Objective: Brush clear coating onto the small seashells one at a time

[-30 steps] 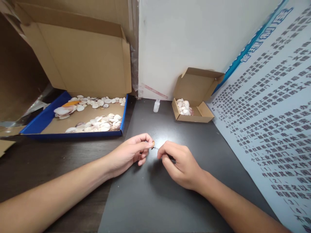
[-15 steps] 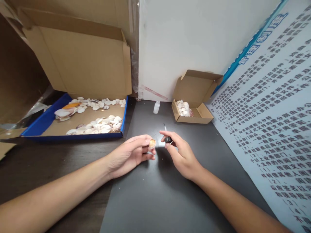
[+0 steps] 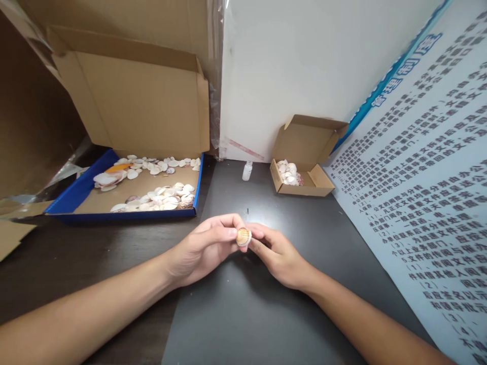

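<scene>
Near the middle of the view, my left hand (image 3: pixel 207 248) pinches a small ribbed shell (image 3: pixel 243 236), orange and white, between thumb and fingers. My right hand (image 3: pixel 279 256) meets it from the right, its closed fingertips at the shell's right edge. Just beyond those fingers a thin dark tip (image 3: pixel 247 210) sticks up, part of the black-capped brush; the cap itself is hidden by my fingers. A small clear bottle (image 3: pixel 247 171) with whitish contents stands upright and uncapped farther back on the dark grey mat (image 3: pixel 236 324).
At the left, an open blue-edged box (image 3: pixel 125 215) holds many shells, mostly white, and an orange piece (image 3: pixel 118 167). A small open cardboard box (image 3: pixel 304 189) with shells sits at the back right. Behind is a white panel (image 3: pixel 304 61); a printed board (image 3: pixel 429 203) leans at the right.
My right hand has moved left and slightly down to the shell, and the black cap has gone out of sight. The shell has shifted slightly down and right, its ribbed face now plainer.
</scene>
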The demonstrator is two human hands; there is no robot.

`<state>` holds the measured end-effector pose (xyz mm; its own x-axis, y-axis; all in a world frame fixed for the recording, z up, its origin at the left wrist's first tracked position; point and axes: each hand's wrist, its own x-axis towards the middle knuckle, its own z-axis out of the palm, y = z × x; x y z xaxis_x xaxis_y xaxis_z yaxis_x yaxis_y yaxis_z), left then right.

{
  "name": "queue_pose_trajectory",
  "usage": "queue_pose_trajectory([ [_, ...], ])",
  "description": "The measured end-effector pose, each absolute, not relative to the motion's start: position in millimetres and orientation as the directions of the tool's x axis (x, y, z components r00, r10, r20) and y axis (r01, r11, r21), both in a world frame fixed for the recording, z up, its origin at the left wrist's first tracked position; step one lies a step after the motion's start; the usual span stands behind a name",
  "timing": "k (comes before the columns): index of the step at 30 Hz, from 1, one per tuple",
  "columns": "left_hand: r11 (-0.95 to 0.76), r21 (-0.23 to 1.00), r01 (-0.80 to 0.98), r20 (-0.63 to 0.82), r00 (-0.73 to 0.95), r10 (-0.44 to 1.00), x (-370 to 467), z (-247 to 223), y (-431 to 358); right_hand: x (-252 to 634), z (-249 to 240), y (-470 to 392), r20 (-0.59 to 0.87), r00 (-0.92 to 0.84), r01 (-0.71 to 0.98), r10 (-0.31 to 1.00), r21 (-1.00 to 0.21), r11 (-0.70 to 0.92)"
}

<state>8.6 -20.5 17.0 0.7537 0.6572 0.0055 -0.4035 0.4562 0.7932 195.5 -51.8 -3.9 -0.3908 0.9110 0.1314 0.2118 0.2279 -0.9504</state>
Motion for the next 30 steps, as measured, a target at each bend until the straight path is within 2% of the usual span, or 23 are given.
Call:
queue_pose_trajectory([
  [6, 0.389, 0.844, -0.370, 0.014, 0.739, 0.673, 9.2, 17.0, -24.2, 189.7, -4.2, -54.9, 0.176, -0.429, 0.151, 0.886, -0.953, 0.263],
  [12, 0.324, 0.878, -0.352, 0.050, 0.741, 0.669, 9.3, 11.0, -23.9, 189.8, -1.0, -57.7, 0.160, -0.415, 0.255, 0.895, -0.924, 0.284],
  [22, 0.190, 0.932, -0.309, 0.112, 0.744, 0.659, 9.7, 8.5, -25.6, 192.6, -4.2, -58.5, 0.174, -0.457, 0.301, 0.872, -0.893, 0.336],
  [27, 0.156, 0.947, -0.281, 0.103, 0.726, 0.680, 9.0, 6.4, -26.5, 195.8, 4.9, -60.9, 0.148, -0.493, 0.460, 0.857, -0.792, 0.401],
  [30, 0.152, 0.940, -0.307, 0.114, 0.697, 0.708, 8.8, 6.2, -24.7, 207.6, 10.0, -55.2, 0.151, -0.487, 0.622, 0.861, -0.632, 0.462],
])
